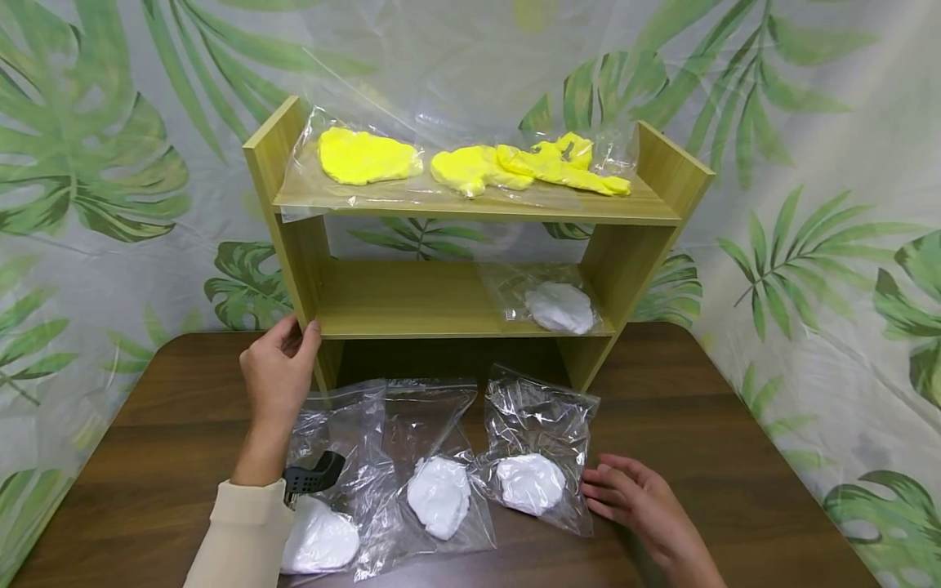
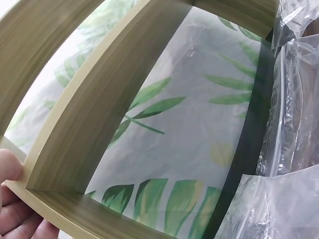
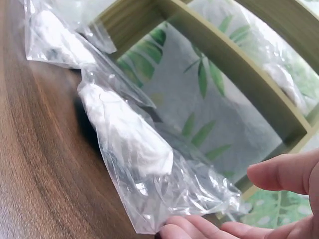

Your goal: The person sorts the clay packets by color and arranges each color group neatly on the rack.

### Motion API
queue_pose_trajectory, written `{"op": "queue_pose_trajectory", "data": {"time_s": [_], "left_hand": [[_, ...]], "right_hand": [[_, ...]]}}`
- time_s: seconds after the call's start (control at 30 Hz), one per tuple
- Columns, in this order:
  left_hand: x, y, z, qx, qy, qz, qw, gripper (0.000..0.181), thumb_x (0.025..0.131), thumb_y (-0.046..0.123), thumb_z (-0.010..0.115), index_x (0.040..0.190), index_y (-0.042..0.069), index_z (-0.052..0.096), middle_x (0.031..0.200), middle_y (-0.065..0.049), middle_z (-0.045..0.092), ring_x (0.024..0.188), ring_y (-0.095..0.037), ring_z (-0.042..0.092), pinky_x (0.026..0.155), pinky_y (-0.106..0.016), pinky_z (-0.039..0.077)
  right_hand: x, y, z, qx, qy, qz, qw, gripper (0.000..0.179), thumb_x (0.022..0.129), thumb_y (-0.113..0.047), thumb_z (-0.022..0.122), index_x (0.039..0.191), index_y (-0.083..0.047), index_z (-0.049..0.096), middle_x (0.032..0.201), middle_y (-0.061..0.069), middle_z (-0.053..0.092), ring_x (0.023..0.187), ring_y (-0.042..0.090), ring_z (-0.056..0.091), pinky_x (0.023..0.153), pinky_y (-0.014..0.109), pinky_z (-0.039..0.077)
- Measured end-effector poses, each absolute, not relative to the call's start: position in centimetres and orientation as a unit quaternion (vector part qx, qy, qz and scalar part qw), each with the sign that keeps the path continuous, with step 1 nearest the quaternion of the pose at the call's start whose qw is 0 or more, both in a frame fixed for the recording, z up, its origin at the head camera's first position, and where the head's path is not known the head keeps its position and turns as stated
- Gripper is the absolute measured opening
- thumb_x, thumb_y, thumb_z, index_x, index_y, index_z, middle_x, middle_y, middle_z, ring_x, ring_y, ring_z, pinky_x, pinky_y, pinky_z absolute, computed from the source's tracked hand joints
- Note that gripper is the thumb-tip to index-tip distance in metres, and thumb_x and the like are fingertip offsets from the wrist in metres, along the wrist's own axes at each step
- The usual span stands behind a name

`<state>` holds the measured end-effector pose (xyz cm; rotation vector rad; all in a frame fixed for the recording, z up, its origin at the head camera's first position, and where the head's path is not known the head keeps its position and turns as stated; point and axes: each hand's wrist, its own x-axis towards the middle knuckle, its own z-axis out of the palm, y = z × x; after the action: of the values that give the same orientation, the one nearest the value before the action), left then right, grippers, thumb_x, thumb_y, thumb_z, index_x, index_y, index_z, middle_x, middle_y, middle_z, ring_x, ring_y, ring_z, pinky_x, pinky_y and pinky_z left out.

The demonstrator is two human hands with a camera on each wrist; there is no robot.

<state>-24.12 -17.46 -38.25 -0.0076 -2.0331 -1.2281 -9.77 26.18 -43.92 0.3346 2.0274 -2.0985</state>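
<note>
My left hand [image 1: 278, 371] grips the left side panel of a small wooden shelf [image 1: 448, 214], at the height of its middle board. In the left wrist view the thumb [image 2: 10, 165] lies on the panel's front edge, with the fingers [image 2: 22, 219] round the outer side. My right hand [image 1: 643, 506] is beside the rightmost clear zip bag [image 1: 540, 408], which holds a white clay-like lump [image 1: 531, 483]. Its fingertips are at the bag's edge, and the thumb [image 3: 279, 174] stands apart from them.
Two more bagged white lumps [image 1: 439, 496] lie on the dark wooden table [image 1: 706, 425] to the left. Another bagged white lump [image 1: 560, 308] sits on the middle board's right. Bagged yellow pieces [image 1: 367, 155] cover the top board. A leaf-print cloth [image 1: 801, 147] hangs behind.
</note>
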Motion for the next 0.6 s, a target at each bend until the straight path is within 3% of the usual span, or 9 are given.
{"op": "queue_pose_trajectory", "data": {"time_s": [0.37,0.6], "left_hand": [[-24.0,-17.6,-38.2,-0.003,-0.794,-0.482,0.371,0.028,0.090,0.016,0.066,0.111,-0.002,0.071,0.096,-0.020,0.071,0.082,-0.028,0.071,0.063,0.000,0.041],[-24.0,-17.6,-38.2,-0.002,-0.794,-0.483,0.369,0.028,0.090,0.017,0.066,0.110,-0.002,0.071,0.095,-0.020,0.071,0.081,-0.028,0.071,0.063,0.000,0.041]], "right_hand": [[-9.4,27.2,-44.4,0.113,0.683,-0.705,0.154,0.062,0.101,-0.022,0.050,0.141,0.015,0.021,0.113,0.017,0.065,0.099,0.027,0.066,0.086,0.043,0.053],[-9.3,27.4,-44.7,0.105,0.714,-0.667,0.184,0.054,0.101,-0.028,0.051,0.136,0.012,0.038,0.107,0.010,0.069,0.094,0.020,0.068,0.073,0.030,0.055]]}}
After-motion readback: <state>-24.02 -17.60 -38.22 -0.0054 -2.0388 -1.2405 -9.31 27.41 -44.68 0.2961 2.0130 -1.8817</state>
